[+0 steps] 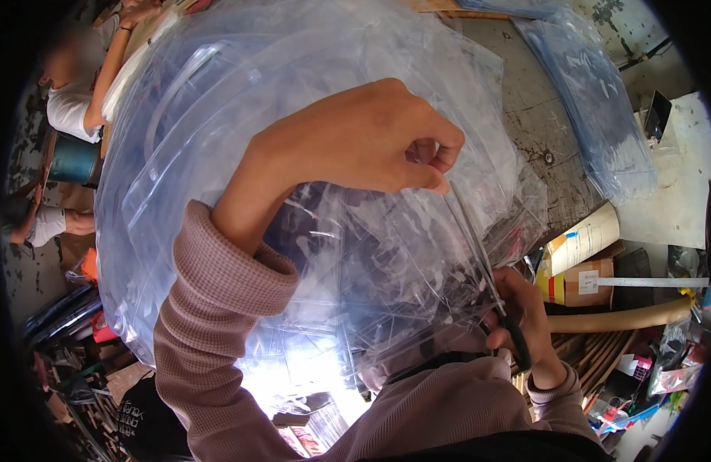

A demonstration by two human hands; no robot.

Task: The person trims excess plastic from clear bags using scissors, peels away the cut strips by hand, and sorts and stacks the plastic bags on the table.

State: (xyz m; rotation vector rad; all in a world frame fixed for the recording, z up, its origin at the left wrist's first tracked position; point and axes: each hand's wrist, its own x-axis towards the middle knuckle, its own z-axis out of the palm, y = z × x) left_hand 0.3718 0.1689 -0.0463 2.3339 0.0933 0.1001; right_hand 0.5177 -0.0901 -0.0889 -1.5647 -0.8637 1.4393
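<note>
A big heap of clear plastic sheeting (294,69) fills the middle of the view. Over it, my left hand (363,138) is bent at the wrist, thumb and fingertips pinched together at the sheeting's edge. At the lower right, my right hand (525,316) is wrapped round the dark handles of a pair of scissors (513,335). Their long blades point up and left toward my left fingertips, with clear plastic along them.
A stack of bluish plastic sheets (602,115) lies on the worn table (536,131) at the right. Below it are a cardboard box (583,283), a metal ruler (652,282) and a cardboard tube (617,317). Another person (74,108) is at the upper left.
</note>
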